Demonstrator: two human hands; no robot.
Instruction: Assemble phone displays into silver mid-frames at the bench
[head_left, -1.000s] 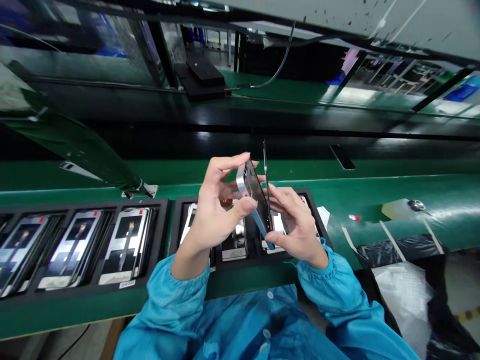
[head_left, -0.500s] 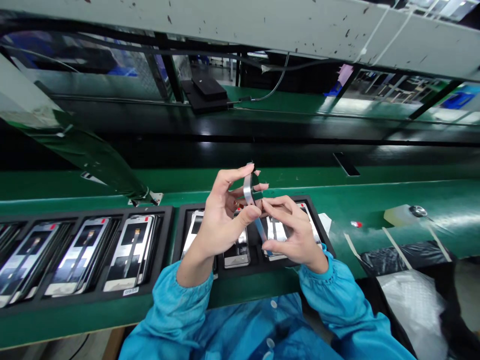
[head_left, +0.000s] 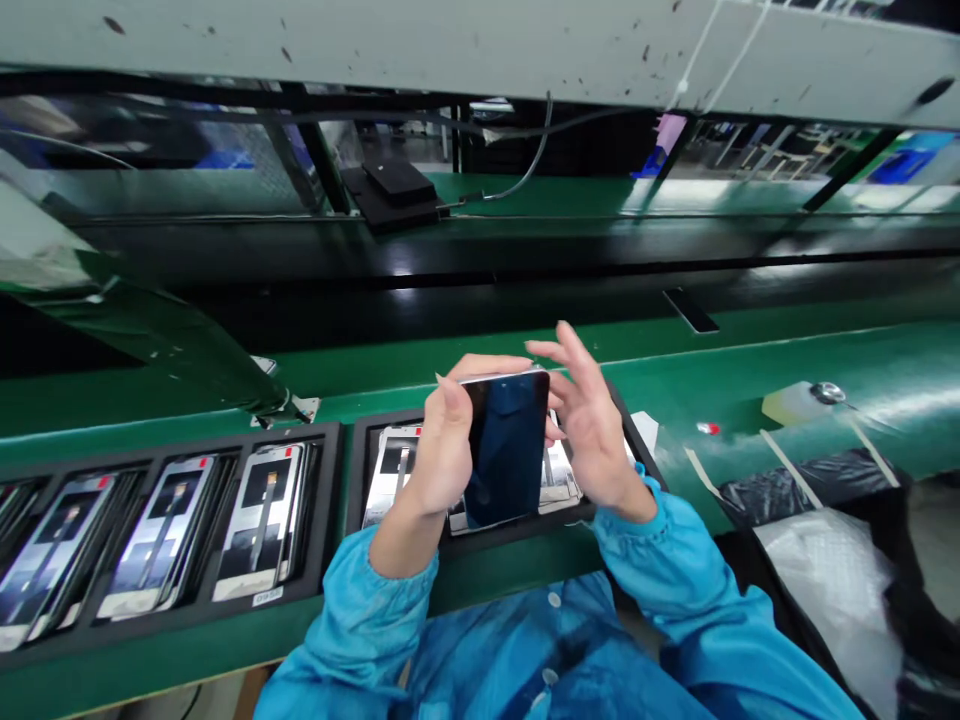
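Note:
A smartphone [head_left: 506, 450], its dark glass screen turned toward me, is tilted over the right-hand black tray [head_left: 352, 470]. My left hand [head_left: 442, 445] grips it along the left side, the thumb at the upper left edge and the other fingers behind the top. At the phone's upper right edge is my right hand [head_left: 596, 430], its fingers stretched and spread. Whether those fingertips touch the phone I cannot tell. Beneath, partly hidden by hands and phone, phone screen parts [head_left: 394, 455] lie in the tray.
To the left, another black tray [head_left: 330, 520] holds several stacks of phone screen parts [head_left: 255, 525]. A dark phone-shaped panel [head_left: 691, 311] lies farther back. On the right stand a bottle of yellowish liquid [head_left: 791, 403] and, below, clear plastic wrap [head_left: 832, 590]. A green post [head_left: 187, 335] rises at left.
The phone has turned from edge-on to screen facing me. My right hand has let go of its lower edge and moved up, spreading its fingers; my left hand keeps hold.

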